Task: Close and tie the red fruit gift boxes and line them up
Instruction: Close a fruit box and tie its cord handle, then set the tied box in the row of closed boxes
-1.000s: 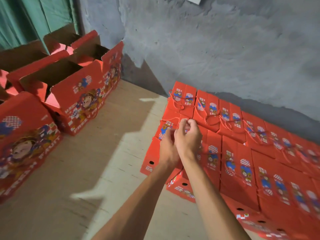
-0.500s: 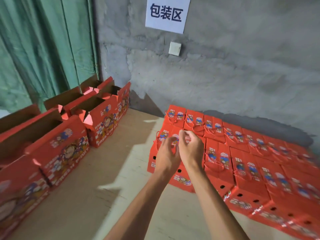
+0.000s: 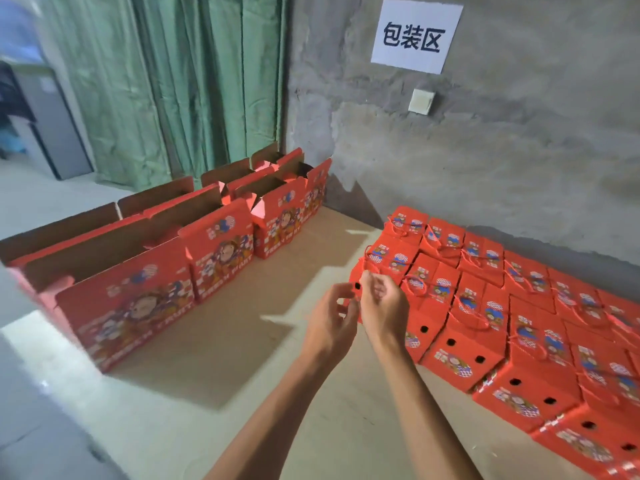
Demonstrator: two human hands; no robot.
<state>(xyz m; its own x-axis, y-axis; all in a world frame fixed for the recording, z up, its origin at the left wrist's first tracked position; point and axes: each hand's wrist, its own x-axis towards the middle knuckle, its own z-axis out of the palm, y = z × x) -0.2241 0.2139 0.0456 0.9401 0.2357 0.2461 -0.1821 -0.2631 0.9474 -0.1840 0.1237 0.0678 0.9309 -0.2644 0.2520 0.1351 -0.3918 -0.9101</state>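
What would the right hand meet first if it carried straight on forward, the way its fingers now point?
Most likely the nearest closed red box at the corner of the lined-up block, with its red cord. The right hand hovers just short of it, though depth is unclear from this one view.

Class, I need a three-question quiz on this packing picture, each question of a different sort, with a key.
1. True or false: the open boxes on the left already have their top flaps shut.
2. Multiple choice: where do the closed boxes stand? A) stacked by the green curtain B) in rows along the grey wall on the right C) on a shelf
3. Fill in: the left hand and right hand are raised over the near-left ____ of the closed rows.

Key: 1 false; 2 B; 3 corner
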